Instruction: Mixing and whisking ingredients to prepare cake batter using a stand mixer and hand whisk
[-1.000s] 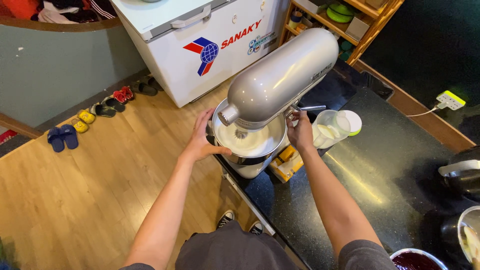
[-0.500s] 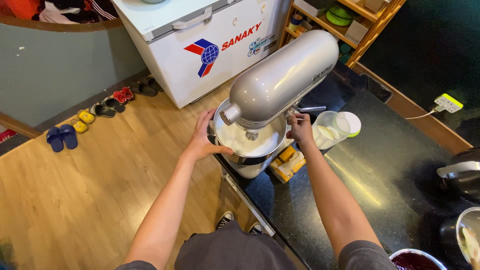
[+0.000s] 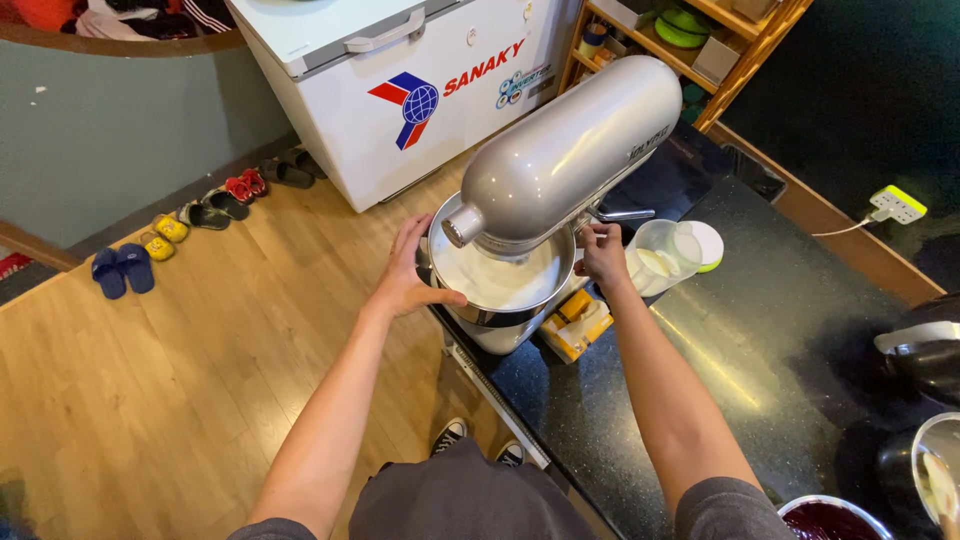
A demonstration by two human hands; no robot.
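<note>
A silver stand mixer (image 3: 570,160) stands at the near edge of a dark speckled counter (image 3: 780,340). Its head is over a steel bowl (image 3: 500,300) that holds white batter. My left hand (image 3: 408,275) rests flat against the bowl's left rim, fingers spread. My right hand (image 3: 603,255) is on the mixer's right side, fingers closed around the small lever below the head. A clear measuring jug (image 3: 655,258) with some white liquid sits just right of that hand.
A white lid (image 3: 708,245) lies beside the jug. A yellow box (image 3: 575,322) sits by the mixer base. A white chest freezer (image 3: 400,80), wooden shelves (image 3: 700,40), several shoes (image 3: 190,220) on the wood floor, a power strip (image 3: 897,204), and bowls (image 3: 930,470) at the right.
My view has drifted slightly. Both hands stay on the mixer, the left on the bowl rim and the right at the side lever.
</note>
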